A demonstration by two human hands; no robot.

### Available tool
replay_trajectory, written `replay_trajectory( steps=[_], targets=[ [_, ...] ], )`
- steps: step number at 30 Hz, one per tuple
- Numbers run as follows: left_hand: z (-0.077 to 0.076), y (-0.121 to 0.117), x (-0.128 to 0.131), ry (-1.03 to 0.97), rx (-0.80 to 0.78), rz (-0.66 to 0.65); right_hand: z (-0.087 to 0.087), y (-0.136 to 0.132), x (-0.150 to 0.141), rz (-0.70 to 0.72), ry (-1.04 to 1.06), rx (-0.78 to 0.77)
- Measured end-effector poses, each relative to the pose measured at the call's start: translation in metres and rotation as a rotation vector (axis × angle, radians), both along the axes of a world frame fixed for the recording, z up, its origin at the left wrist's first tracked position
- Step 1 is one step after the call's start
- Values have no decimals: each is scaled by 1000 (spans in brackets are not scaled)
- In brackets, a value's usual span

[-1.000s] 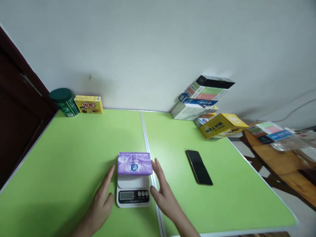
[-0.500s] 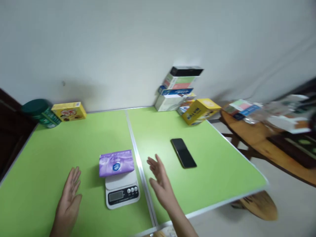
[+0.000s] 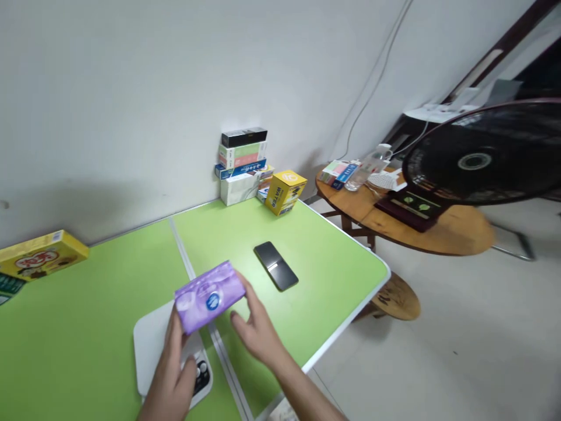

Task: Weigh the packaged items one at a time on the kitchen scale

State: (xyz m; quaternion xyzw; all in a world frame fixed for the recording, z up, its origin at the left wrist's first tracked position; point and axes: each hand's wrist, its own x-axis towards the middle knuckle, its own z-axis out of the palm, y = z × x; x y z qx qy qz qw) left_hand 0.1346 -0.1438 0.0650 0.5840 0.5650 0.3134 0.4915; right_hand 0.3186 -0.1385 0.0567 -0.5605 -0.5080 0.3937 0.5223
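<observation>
Between my two hands is a purple tissue pack (image 3: 209,297), raised off the white kitchen scale (image 3: 151,339). My left hand (image 3: 173,371) is closed on the pack's left end, and its wrist and thumb cover part of the scale's display and buttons. At the right end, my right hand (image 3: 256,327) grips the pack with its fingers behind the far corner. A black smartphone (image 3: 276,266) lies flat on the green table (image 3: 333,280), to the right of the pack.
A stack of boxes (image 3: 242,155) stands against the wall beside a yellow box (image 3: 284,193). At the left lies another yellow box (image 3: 44,254). A round wooden table (image 3: 464,231) on the right holds a bottle (image 3: 368,166), with a black fan (image 3: 482,158) above.
Both hands have closed in on the tissue pack and lifted it off the scale, moving it right. The view has turned right, bringing the fan into sight.
</observation>
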Motion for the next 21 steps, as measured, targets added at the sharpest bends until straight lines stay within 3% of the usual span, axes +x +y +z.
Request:
replay_trajectory(
  steps=[3,5,8,12,16,21],
  targets=[
    [15,17,70,5,21,-282,2,8,74,-212,44,90],
    [12,34,125,-23,99,-453,-5,18,130,-313,87,106],
    [-10,63,212,-62,200,-530,-23,41,211,-420,104,72],
    [-42,101,308,0,88,-551,-47,80,296,-490,85,36],
    [-58,134,365,29,66,-517,-62,122,347,-520,54,10],
    [-65,169,399,48,78,-470,-73,167,377,-534,11,-25]
  ],
)
